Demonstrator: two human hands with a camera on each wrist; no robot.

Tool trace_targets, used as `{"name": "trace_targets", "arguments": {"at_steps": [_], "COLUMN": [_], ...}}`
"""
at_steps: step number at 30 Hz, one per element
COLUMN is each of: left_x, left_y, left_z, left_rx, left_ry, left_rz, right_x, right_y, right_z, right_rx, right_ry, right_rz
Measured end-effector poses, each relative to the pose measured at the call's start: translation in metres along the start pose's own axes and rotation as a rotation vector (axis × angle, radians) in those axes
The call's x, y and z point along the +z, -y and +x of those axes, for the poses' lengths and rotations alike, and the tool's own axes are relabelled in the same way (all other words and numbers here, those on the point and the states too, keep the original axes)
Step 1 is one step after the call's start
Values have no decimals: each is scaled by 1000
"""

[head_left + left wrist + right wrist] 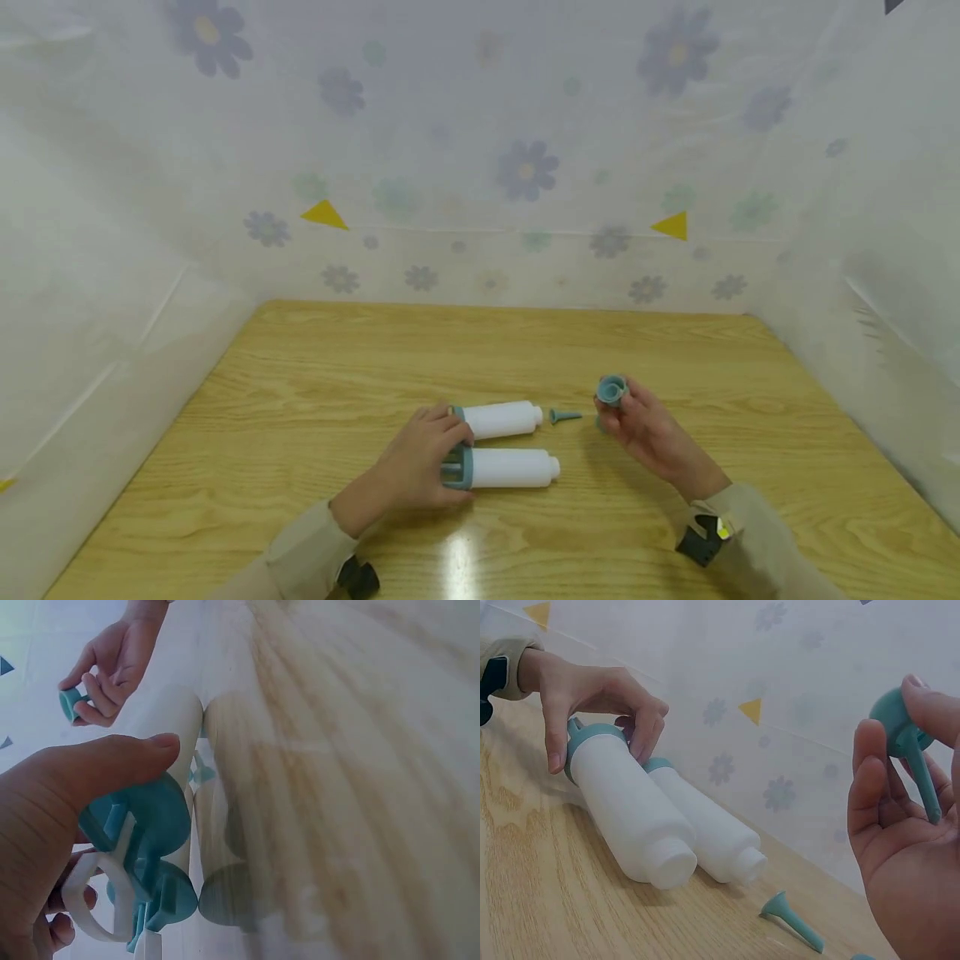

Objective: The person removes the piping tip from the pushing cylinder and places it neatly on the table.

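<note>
Two white icing syringes with teal collars lie side by side on the table. My left hand (420,458) grips the nearer syringe (512,468) at its teal end, thumb on the near side. In the left wrist view a white ring handle (73,896) sticks out behind the teal end. The farther syringe (498,419) lies close beside these fingers. My right hand (652,429) is raised over the table and pinches a round teal cap (611,390) between thumb and fingers. A thin teal stem (921,776) extends from it towards the palm.
A small teal nozzle (564,416) lies on the wooden table (337,367), just beyond the farther syringe's tip. Another teal piece (862,957) shows partly below the right hand. Flower-patterned white sheeting (465,167) encloses the table at the back and sides.
</note>
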State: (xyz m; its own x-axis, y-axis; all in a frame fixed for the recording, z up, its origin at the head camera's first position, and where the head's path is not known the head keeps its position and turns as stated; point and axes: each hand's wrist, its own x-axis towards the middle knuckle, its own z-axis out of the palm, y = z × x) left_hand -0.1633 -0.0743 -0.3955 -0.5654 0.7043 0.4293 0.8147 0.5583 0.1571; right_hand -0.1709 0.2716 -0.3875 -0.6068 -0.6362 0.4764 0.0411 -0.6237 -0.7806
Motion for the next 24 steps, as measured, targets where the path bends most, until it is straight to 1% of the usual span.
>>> {"name": "trace_targets", "arguments": {"at_steps": [5,9,12,15,17,20,24], "left_x": [1,1,3,6,7,7,5], "left_y": [1,0,0,-2,-3,-8,-16], "left_z": [-1,-1,0,3,6,14,27], "left_rx": [-22,-27,-3,29,38,20,-11], "left_ry": [34,48,30,-7,-29,-36,-17], "left_rz": [-9,-40,-61,-89,-123,-185,-270], "right_x": [2,5,6,6,7,9,14], "right_y": [0,0,-1,-2,-3,-4,-6], "right_z": [0,1,2,3,4,6,10], "right_rx": [11,35,67,115,159,218,278], "right_ry": [-31,-88,-137,-170,-190,-185,-136], "right_rz": [-69,-158,-253,-351,-408,-505,-653]}}
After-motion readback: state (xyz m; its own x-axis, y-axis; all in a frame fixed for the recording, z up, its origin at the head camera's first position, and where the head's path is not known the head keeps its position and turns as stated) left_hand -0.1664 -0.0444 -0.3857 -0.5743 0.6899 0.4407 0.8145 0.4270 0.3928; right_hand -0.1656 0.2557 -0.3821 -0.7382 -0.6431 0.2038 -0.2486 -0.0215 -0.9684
